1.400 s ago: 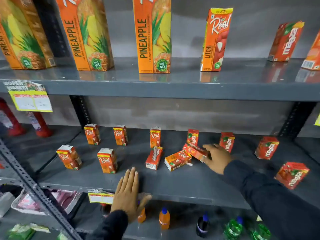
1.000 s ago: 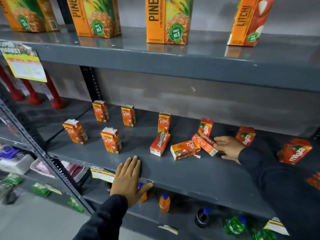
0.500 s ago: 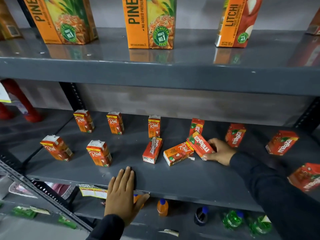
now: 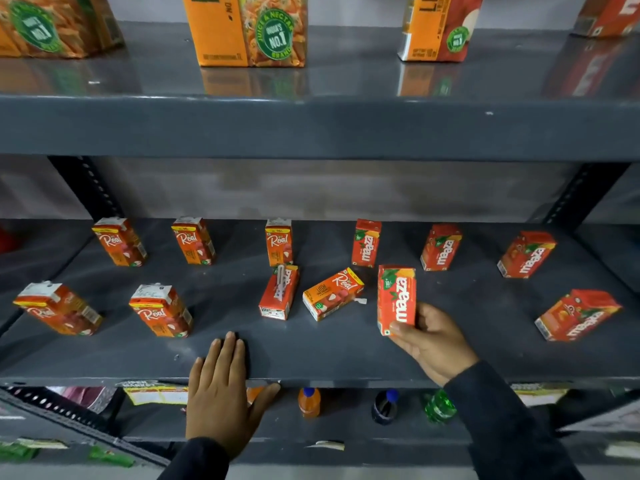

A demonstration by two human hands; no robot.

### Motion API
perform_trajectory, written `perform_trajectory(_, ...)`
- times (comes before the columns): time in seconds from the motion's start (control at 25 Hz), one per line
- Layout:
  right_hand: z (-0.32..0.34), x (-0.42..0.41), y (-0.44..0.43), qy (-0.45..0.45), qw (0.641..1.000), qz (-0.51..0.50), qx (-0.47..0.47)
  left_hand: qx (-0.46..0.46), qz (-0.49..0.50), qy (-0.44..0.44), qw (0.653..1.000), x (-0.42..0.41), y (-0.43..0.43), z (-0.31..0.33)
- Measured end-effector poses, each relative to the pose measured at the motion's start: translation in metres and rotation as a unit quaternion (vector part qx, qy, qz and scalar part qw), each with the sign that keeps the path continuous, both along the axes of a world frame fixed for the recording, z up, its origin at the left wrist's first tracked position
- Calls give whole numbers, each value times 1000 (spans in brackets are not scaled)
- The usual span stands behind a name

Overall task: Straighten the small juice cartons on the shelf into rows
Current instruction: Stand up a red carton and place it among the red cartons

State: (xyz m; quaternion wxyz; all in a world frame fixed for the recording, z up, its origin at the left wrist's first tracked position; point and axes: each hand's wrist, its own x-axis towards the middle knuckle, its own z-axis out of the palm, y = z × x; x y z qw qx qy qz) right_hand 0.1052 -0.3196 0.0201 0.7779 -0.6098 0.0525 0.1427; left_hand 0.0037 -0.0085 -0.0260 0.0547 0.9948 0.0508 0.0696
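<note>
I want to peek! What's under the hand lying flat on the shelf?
The left hand lies flat on the grey shelf's front edge. No carton shows beneath it, though the palm covers that spot.

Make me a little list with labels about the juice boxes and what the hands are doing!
Place: grey middle shelf
Back row: three Real cartons and three Maaza cartons, upright
Lying flat: Real carton and a carton with its straw side up
Right hand: holding a Maaza carton upright
Left hand: flat on the shelf's front edge, holding nothing
Shelf above: big pineapple carton

Large cartons (image 4: 247, 29) cropped at top
</note>
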Motion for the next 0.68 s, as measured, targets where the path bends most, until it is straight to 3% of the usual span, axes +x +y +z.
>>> perform_trajectory(0.24,19,-3,12,0,998,17,65,-4,28,-6,1000,0,10,4)
perform_trajectory(0.44,16,-6,-17,28,990,-53,125,4,26,9,1000,1,7,3)
perform_trajectory(0.56,12,1,-45,-27,993,-113,16,7,25,5,1000,1,6,4)
perform_trajectory(0.68,9,16,-75,-91,968,-140,-187,10,24,1,1000,3,7,3)
